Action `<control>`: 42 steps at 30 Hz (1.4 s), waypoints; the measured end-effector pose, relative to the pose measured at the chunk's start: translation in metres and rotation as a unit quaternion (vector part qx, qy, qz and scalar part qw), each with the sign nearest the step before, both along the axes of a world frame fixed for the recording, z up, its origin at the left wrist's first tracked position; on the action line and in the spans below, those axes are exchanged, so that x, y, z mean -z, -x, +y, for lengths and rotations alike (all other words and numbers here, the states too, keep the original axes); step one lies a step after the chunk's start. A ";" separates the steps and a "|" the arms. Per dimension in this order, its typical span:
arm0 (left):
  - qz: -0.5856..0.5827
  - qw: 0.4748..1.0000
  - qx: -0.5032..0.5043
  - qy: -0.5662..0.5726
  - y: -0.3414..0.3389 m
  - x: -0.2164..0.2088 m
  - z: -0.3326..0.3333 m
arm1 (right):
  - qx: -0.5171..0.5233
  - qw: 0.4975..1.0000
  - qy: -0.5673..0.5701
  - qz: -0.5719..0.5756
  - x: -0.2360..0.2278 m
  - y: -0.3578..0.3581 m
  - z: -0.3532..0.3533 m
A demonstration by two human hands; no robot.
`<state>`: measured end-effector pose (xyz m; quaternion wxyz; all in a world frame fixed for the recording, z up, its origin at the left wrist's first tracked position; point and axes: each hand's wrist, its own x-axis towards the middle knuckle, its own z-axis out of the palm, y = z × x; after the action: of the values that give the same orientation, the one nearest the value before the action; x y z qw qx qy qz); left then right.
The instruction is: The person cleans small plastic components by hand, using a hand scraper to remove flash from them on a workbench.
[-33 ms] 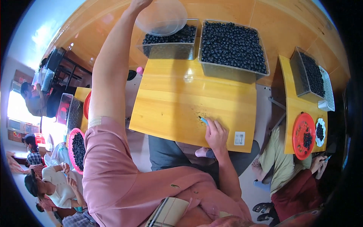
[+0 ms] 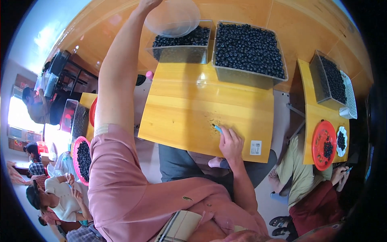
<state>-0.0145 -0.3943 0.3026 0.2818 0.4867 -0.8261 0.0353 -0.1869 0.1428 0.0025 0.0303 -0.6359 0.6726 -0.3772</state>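
My left arm reaches to the far edge of the view, where only part of my left hand shows; its fingers are cut off. Beside it a round translucent plate or lid is tilted over the left clear bin of blueberries. My right hand rests near the front of the yellow wooden table. It is closed around a small light-blue tool with a dark tip. Brown specks lie on the wood by that tip. To the right, a larger clear bin is heaped with blueberries.
On the right, another table holds a berry bin, a red tray and a white dish. A person sits there. At left, several people work near a pink basket of berries. A wooden panel stands behind the bins.
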 end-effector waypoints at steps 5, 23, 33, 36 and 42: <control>0.025 1.000 0.004 0.001 -0.011 0.000 -0.012 | 0.000 1.000 -0.007 0.015 0.000 0.000 -0.001; 0.036 0.999 0.013 -0.038 -0.014 -0.020 0.071 | 0.000 0.999 0.011 0.038 0.004 -0.001 0.001; 0.077 0.962 0.110 0.238 -0.091 0.131 0.282 | -0.021 0.999 0.016 0.033 0.005 -0.004 -0.001; 0.121 0.966 0.103 0.205 -0.087 0.221 0.321 | -0.024 0.999 0.014 0.039 0.005 -0.004 0.001; 0.092 0.991 0.098 0.017 -0.058 0.309 0.350 | 0.008 0.997 0.051 0.059 0.005 -0.006 0.002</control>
<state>0.0430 -0.0443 -0.0060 0.3670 0.3993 -0.8399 -0.0231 -0.1806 0.1453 -0.0030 -0.0449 -0.6526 0.6579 -0.3731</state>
